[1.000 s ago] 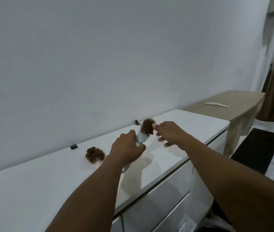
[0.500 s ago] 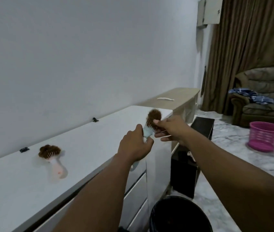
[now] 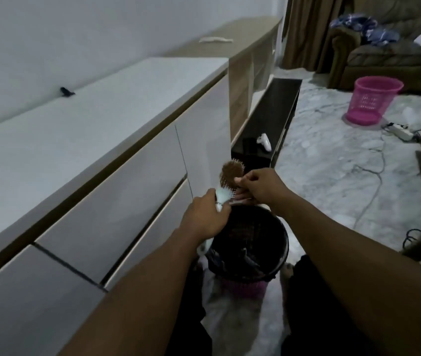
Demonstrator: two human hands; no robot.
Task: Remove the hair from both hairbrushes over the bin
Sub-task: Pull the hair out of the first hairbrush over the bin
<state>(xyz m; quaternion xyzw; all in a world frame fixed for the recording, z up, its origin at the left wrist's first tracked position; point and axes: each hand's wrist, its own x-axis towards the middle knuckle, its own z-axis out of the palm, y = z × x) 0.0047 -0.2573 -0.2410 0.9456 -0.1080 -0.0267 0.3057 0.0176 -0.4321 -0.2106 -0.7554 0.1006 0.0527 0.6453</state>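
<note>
Left hand grips the pale brush above the bin rim; right hand pinches its brown hair, the white cabinet edge just left.

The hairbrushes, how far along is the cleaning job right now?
Done: the light blue brush is held in the left hand above the black bin. In hand: the right hand pinches the brown hair clump, which sits on the bristles. Left: pulling it off, then the second brush, barely visible at the counter's left edge.
</note>
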